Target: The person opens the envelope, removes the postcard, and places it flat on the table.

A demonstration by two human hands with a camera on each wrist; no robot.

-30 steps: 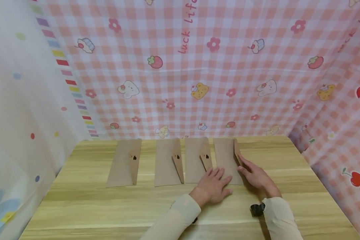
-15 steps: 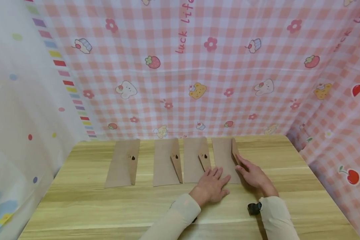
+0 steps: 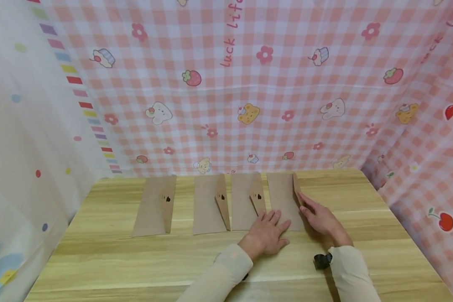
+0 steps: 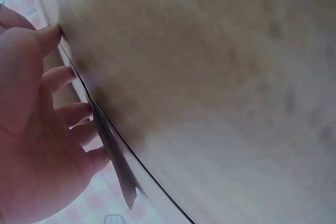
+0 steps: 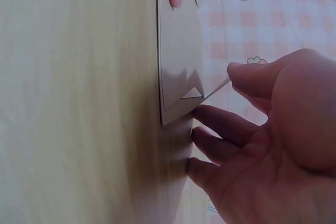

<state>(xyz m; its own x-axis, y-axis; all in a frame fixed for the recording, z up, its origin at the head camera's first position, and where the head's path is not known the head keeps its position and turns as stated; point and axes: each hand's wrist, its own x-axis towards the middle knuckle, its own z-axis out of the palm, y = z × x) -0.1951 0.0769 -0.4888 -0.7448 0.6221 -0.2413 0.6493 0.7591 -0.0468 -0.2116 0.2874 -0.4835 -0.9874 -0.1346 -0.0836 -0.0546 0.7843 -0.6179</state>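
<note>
Head, rightmost envelope (image 3: 282, 195): flat on the table (image 3: 117, 264), its flap (image 3: 296, 188) raised along the right side; working this flap looks like the step in hand
Head, right hand (image 3: 322, 218): thumb and index finger at the flap; whether they pinch it I cannot tell
Head, left hand (image 3: 266, 235): palm down, fingers spread, gripping nothing, between the third envelope (image 3: 243, 201) and the rightmost one, seemingly as a steady
Left wrist, fingers: apart, tips beside a raised paper wedge (image 4: 116, 158), its envelope unclear
Right wrist, flap: slants between thumb and index finger, thumb at its outer edge; next probably calls for a sure pinch while the left hand keeps the paper still
Thumb, against half a second ago: nearer the index finger and flap; left hand and envelopes look unmoved
</note>
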